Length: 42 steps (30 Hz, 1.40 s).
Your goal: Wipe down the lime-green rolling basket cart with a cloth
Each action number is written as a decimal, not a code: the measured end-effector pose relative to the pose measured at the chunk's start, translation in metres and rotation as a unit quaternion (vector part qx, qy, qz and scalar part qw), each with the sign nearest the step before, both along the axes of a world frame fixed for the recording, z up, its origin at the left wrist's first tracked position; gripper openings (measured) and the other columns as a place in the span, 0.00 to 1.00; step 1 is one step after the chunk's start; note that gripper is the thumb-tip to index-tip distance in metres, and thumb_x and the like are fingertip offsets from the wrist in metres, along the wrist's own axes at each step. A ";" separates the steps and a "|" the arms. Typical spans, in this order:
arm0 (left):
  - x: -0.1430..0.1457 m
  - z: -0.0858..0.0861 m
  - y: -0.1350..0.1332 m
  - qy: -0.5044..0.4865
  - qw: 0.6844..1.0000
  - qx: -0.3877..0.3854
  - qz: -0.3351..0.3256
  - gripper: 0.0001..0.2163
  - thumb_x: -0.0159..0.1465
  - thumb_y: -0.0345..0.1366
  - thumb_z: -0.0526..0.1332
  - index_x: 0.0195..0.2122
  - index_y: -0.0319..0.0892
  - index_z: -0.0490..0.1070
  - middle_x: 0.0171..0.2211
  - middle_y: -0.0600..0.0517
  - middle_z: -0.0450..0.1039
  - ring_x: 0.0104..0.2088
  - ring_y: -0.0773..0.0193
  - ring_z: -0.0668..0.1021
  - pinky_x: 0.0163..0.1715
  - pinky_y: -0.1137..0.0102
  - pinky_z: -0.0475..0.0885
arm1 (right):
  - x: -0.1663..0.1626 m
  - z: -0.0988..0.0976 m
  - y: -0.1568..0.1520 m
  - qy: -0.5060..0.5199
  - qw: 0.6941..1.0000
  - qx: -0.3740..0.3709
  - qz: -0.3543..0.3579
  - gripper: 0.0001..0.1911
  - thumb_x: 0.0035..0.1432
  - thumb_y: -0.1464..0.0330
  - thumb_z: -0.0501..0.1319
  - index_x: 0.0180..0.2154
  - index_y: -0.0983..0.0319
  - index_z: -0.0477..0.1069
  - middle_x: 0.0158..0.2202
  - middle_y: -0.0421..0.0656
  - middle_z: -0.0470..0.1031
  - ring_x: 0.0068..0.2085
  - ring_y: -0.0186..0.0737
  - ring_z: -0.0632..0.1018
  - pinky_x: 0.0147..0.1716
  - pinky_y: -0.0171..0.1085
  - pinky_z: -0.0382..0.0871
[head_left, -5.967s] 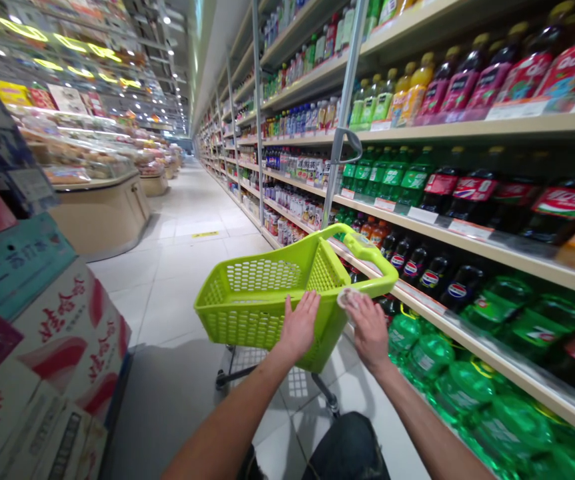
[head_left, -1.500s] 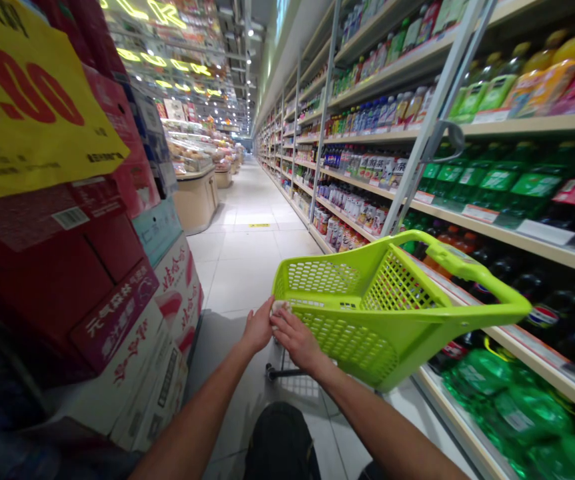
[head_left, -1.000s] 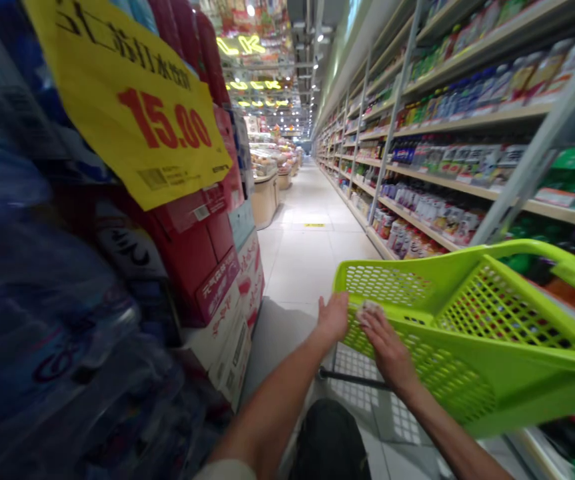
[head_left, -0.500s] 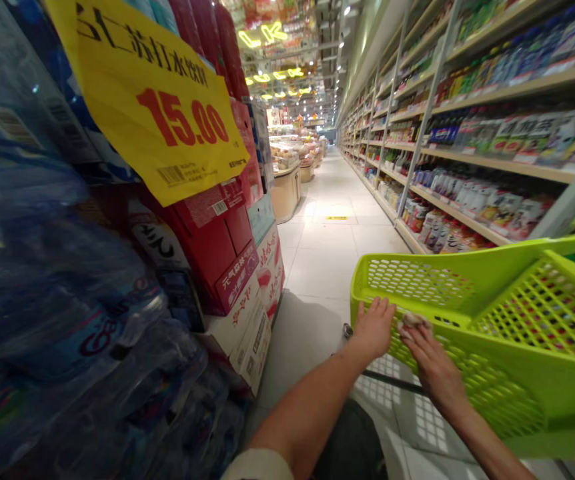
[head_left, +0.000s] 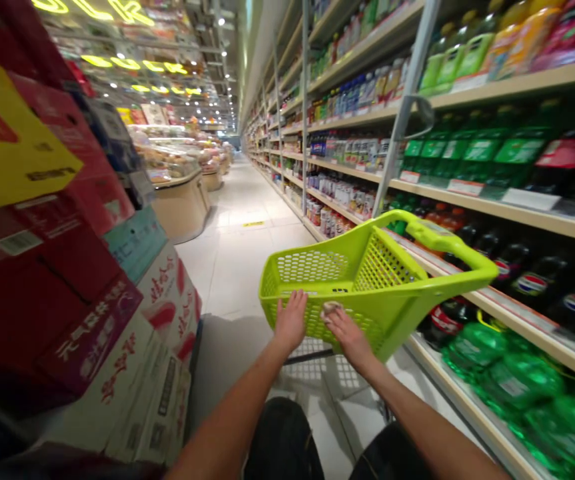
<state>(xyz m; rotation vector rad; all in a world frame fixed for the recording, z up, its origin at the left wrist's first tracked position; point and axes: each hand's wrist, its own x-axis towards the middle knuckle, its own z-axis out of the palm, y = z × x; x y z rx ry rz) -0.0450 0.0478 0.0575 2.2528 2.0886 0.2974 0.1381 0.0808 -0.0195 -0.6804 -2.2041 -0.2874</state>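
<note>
A lime-green plastic shopping cart (head_left: 402, 300) with perforated walls stands in front of me, its handle toward the shelves on the right. My left hand (head_left: 291, 320) lies on the near side's top rim, fingers hooked over the edge and thumb apart. Just to its right, my right hand (head_left: 348, 333) presses a small, crumpled, whitish cloth (head_left: 331, 309) against the outside of the basket wall, below the rim. The cloth shows mostly above the fingertips; the palm side is hidden. Inside, the slanted perforated seat flap (head_left: 387, 263) is visible.
Stacked drink cartons (head_left: 152, 347) rise close on the left, under a yellow price sign (head_left: 12, 147). Shelves of bottles (head_left: 497, 143) line the right side, with green bottle packs (head_left: 512, 373) at the bottom. A tiled aisle (head_left: 237, 200) runs ahead past a display counter (head_left: 180, 207).
My view has swung to the right, bringing the cart's handle and nearer shelves into sight. Both hands remain at the cart's near side, the cloth still under my right fingers.
</note>
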 end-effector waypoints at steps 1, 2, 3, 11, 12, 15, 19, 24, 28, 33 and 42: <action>-0.001 0.001 0.001 0.011 1.000 -0.003 0.001 0.31 0.52 0.21 0.45 0.59 0.40 0.47 0.61 0.49 0.46 0.61 0.62 0.50 0.57 0.49 0.46 | 0.006 -0.009 -0.003 -0.020 1.000 -0.010 -0.008 0.19 0.61 0.76 0.45 0.49 0.58 0.66 0.49 0.42 0.70 0.59 0.34 0.57 0.52 0.41 0.64; -0.002 0.002 0.001 0.022 1.000 -0.007 0.002 0.31 0.51 0.21 0.45 0.59 0.40 0.48 0.61 0.49 0.47 0.61 0.62 0.51 0.57 0.48 0.45 | 0.010 -0.015 -0.008 -0.032 0.999 -0.020 -0.013 0.19 0.61 0.75 0.45 0.49 0.56 0.65 0.49 0.41 0.70 0.59 0.33 0.57 0.51 0.40 0.65; -0.002 0.004 0.002 0.033 0.999 -0.008 0.002 0.32 0.50 0.21 0.45 0.59 0.40 0.48 0.61 0.49 0.47 0.61 0.61 0.51 0.56 0.48 0.45 | 0.014 -0.017 -0.012 -0.034 0.999 -0.029 -0.017 0.19 0.61 0.75 0.45 0.49 0.56 0.65 0.49 0.40 0.70 0.59 0.33 0.57 0.51 0.40 0.65; 0.048 0.007 0.007 0.056 0.996 0.025 -0.071 0.32 0.51 0.20 0.44 0.59 0.39 0.47 0.62 0.50 0.44 0.61 0.63 0.49 0.58 0.53 0.46 | 0.034 0.034 -0.006 0.010 0.996 0.009 -0.083 0.16 0.61 0.75 0.47 0.47 0.60 0.67 0.53 0.44 0.66 0.61 0.40 0.53 0.53 0.48 0.58; 0.053 0.005 0.006 0.060 0.996 0.024 -0.067 0.32 0.51 0.20 0.44 0.59 0.39 0.48 0.62 0.50 0.44 0.61 0.63 0.49 0.58 0.53 0.46 | 0.039 0.028 -0.005 -0.012 0.996 0.008 -0.093 0.16 0.61 0.74 0.47 0.47 0.59 0.67 0.52 0.43 0.67 0.60 0.39 0.55 0.52 0.47 0.59; 0.056 0.005 0.005 0.077 0.995 0.026 -0.057 0.32 0.51 0.19 0.43 0.59 0.39 0.47 0.62 0.50 0.44 0.61 0.63 0.50 0.57 0.52 0.46 | 0.052 0.003 -0.012 -0.078 0.991 -0.023 -0.110 0.16 0.61 0.74 0.47 0.47 0.58 0.67 0.51 0.42 0.68 0.58 0.37 0.60 0.50 0.43 0.62; 0.059 0.017 0.010 0.089 0.994 0.025 -0.060 0.31 0.51 0.21 0.45 0.59 0.39 0.48 0.61 0.48 0.48 0.60 0.61 0.53 0.57 0.51 0.45 | 0.060 0.013 -0.021 -0.075 0.991 -0.026 -0.108 0.16 0.61 0.73 0.47 0.47 0.57 0.67 0.52 0.41 0.67 0.60 0.37 0.55 0.53 0.45 0.58; 0.089 0.020 0.015 0.079 0.990 0.047 -0.103 0.33 0.50 0.21 0.46 0.60 0.39 0.46 0.62 0.50 0.43 0.61 0.63 0.49 0.58 0.55 0.46 | 0.076 0.044 -0.012 -0.021 0.987 -0.002 -0.160 0.17 0.60 0.74 0.47 0.48 0.59 0.66 0.54 0.43 0.65 0.61 0.42 0.52 0.54 0.51 0.52; 0.099 0.017 0.014 0.084 0.991 0.047 -0.098 0.32 0.50 0.21 0.46 0.59 0.38 0.48 0.62 0.48 0.44 0.61 0.62 0.51 0.58 0.55 0.47 | 0.104 0.017 -0.021 -0.092 0.978 -0.082 -0.169 0.18 0.60 0.76 0.47 0.48 0.56 0.66 0.50 0.42 0.69 0.56 0.37 0.62 0.52 0.47 0.56; 0.110 0.033 0.019 0.082 0.990 0.058 -0.098 0.31 0.50 0.23 0.47 0.59 0.36 0.49 0.61 0.45 0.48 0.60 0.60 0.54 0.58 0.51 0.45 | 0.130 0.036 -0.032 -0.029 0.985 -0.029 -0.169 0.18 0.59 0.76 0.47 0.47 0.57 0.66 0.53 0.43 0.66 0.60 0.40 0.55 0.54 0.50 0.52; 0.140 0.031 0.026 0.059 0.988 0.061 -0.129 0.36 0.46 0.21 0.47 0.60 0.35 0.44 0.62 0.48 0.42 0.61 0.62 0.49 0.59 0.55 0.45 | 0.160 0.052 -0.029 -0.036 0.982 0.017 -0.184 0.19 0.57 0.78 0.47 0.46 0.56 0.66 0.49 0.42 0.70 0.56 0.40 0.63 0.50 0.48 0.60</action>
